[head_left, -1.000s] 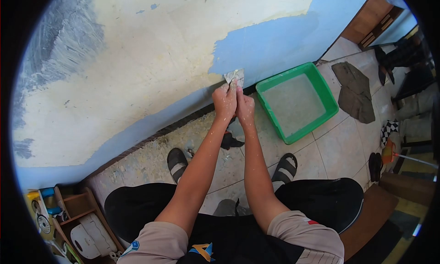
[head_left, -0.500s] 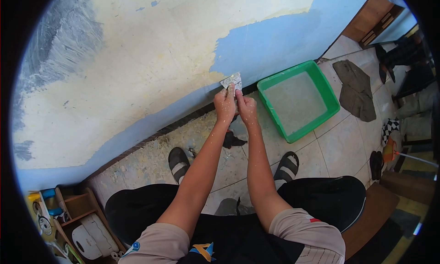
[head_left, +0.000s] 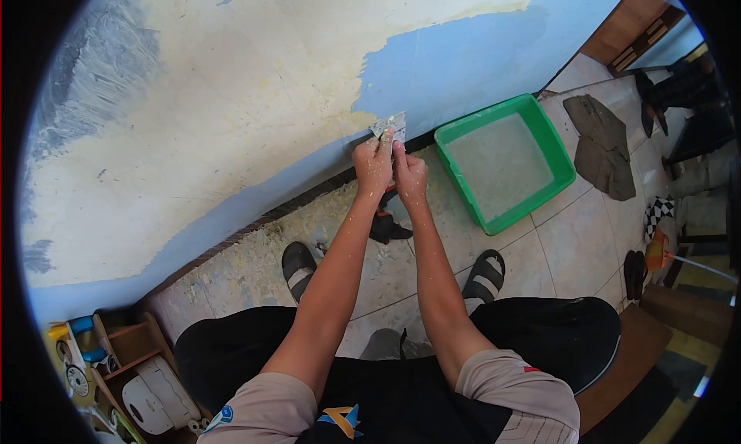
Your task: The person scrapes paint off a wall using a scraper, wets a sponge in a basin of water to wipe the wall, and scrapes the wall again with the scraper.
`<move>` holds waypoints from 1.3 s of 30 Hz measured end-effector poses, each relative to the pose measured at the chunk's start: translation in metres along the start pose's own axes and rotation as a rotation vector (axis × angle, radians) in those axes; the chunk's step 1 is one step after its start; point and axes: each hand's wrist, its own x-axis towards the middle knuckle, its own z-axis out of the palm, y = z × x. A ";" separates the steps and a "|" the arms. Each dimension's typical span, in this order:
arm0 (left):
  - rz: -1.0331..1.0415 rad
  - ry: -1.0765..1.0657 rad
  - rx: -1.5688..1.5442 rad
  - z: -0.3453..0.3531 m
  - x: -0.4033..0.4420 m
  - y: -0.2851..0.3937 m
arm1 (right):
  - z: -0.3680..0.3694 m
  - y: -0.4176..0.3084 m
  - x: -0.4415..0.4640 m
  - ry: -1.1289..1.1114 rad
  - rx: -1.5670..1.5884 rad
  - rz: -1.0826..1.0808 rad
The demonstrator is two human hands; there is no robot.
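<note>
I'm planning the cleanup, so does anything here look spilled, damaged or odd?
Yes, the wall looks damaged: its blue paint is broken by a large pale area, and paint flakes litter the floor tiles along its base.

- Seemingly a room in a home
- Tiled floor [head_left: 575,247] beneath the right hand [head_left: 411,175]
- Wooden shelf unit [head_left: 133,362] well left of the left hand [head_left: 372,164]
- Footwear [head_left: 634,274] well right

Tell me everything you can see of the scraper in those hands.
The scraper has a flat, pale grey, metal-looking blade with light flecks on it. The left hand and right hand grip it together, hiding any handle. Its edge points toward the wall, near a blue patch's lower corner; contact is unclear.
</note>
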 end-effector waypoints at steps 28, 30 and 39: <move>-0.085 -0.105 0.128 -0.017 0.003 -0.005 | 0.016 0.018 -0.009 0.000 0.168 0.054; -0.077 -0.106 0.125 -0.021 0.001 -0.003 | 0.021 0.020 -0.014 -0.007 0.189 0.068; -0.005 -0.076 0.144 -0.019 0.007 -0.005 | 0.019 0.008 -0.015 -0.024 0.208 0.101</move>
